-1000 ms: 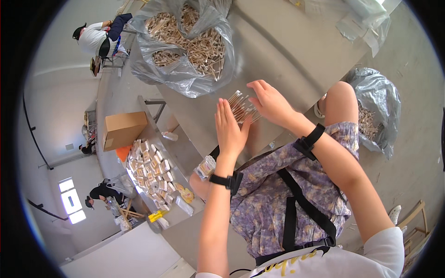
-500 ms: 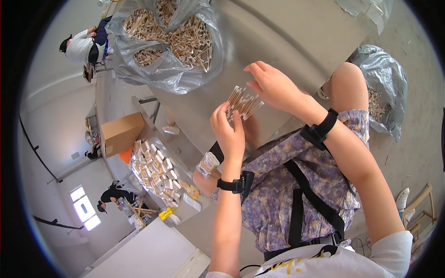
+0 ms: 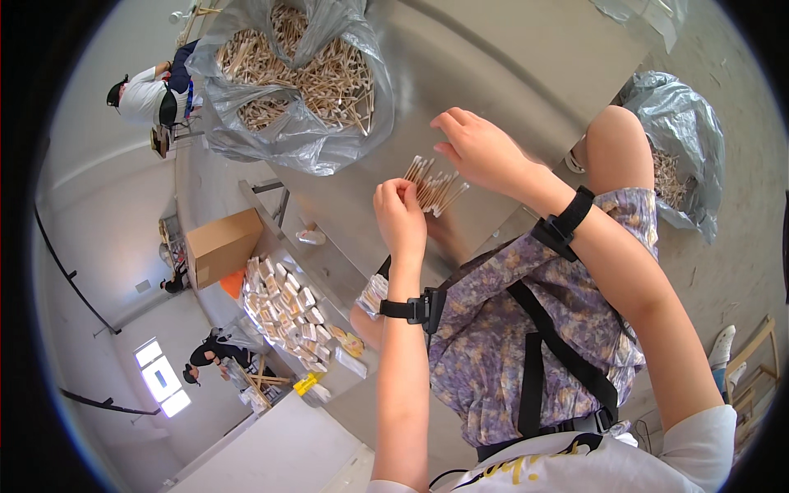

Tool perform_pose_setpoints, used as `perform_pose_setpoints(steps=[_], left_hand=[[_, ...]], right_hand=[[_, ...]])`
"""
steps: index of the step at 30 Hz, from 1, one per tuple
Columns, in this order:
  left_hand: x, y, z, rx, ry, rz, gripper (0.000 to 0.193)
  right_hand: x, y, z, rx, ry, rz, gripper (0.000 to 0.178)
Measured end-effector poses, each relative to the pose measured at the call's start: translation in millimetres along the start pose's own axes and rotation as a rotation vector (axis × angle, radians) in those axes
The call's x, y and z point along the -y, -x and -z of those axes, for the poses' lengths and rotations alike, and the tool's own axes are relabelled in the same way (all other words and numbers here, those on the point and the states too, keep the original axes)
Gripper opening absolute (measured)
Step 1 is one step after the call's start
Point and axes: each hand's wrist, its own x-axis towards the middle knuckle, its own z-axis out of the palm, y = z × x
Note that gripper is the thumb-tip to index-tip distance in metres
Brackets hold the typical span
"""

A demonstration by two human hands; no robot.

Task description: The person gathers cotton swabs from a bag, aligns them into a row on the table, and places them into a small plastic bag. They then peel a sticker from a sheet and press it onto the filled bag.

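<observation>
holds the left hand [image 3: 400,218] at the left side of a loose fan of cotton swabs [image 3: 440,193], with thumb and fingers curled and touching the sticks; cannot tell whether gripping any or merely pressing against them. holds the right hand [image 3: 483,152] released, with fingers loosely bent and thumb parted from them, near the upper right of the fan but apart from it. see the fan between both hands, near the edge of a metal table [image 3: 509,99], with sticks aslant and white tips spread unevenly. wears a black strap [image 3: 563,230] on each wrist. farther up the table, at left, see an open grey plastic bag [image 3: 316,152] full of loose swabs [image 3: 333,78]. at right, on the floor, find a second grey bag [image 3: 686,111] with more sticks [image 3: 670,181] showing. off left, see piled small packs [image 3: 288,312] beside a cardboard box [image 3: 223,246].
</observation>
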Motion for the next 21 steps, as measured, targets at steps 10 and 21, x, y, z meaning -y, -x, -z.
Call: perform_pose_setpoints(steps=[10,21], left_hand=[[-5.3,1.0,13.3,-0.014,0.224,0.209,0.010],[-10.1,13.4,26.3,-0.170,0.338,0.146,0.007]], right_hand=[[3.2,-3.9,7.8,0.141,0.041,-0.067,0.031],[0.7,-3.5,2.4,0.071,0.008,-0.020,0.027]])
